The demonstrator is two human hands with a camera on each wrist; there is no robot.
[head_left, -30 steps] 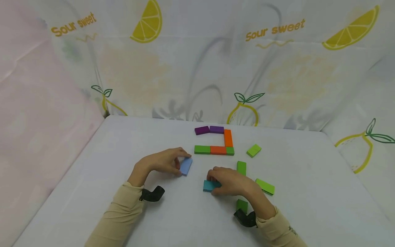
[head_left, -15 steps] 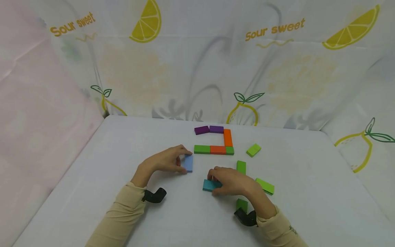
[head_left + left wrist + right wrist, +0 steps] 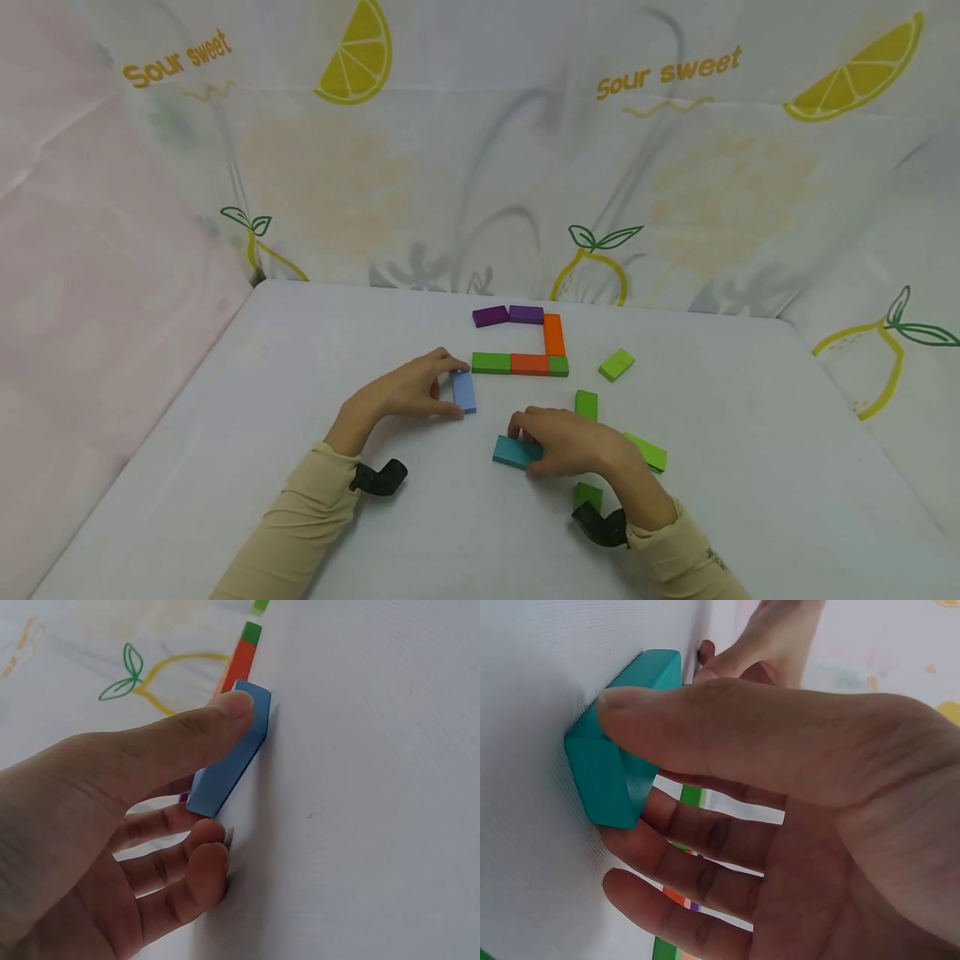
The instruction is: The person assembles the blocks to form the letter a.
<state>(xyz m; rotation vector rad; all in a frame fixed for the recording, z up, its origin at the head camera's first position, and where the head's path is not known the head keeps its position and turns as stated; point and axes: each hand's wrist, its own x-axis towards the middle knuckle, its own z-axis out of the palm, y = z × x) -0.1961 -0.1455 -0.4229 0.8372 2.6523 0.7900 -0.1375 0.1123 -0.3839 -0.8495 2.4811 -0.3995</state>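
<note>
Thumb and forefinger of my left hand (image 3: 408, 387) pinch a light blue block (image 3: 464, 392) by its two ends, on the table just below the green block (image 3: 491, 363). In the left wrist view the thumb lies on the near end of that blue block (image 3: 232, 761), while the other fingers curl loosely. My right hand (image 3: 566, 440) pinches a teal block (image 3: 516, 452) lower and to the right. Seen in the right wrist view, the thumb presses one side of the teal block (image 3: 604, 776) and fingertips reach its other side.
A row of the green block, a red-orange block (image 3: 529, 365) and a small green block (image 3: 558, 367) joins an orange block (image 3: 554, 335), then purple blocks (image 3: 527, 315) behind. Loose green blocks (image 3: 617, 365) lie to the right, some partly behind my right hand and wrist.
My left hand has moved slightly forward and right, turning the light blue block from slanted to nearly upright in view, closer to the row. The right hand has shifted a little rightward along the teal block.
</note>
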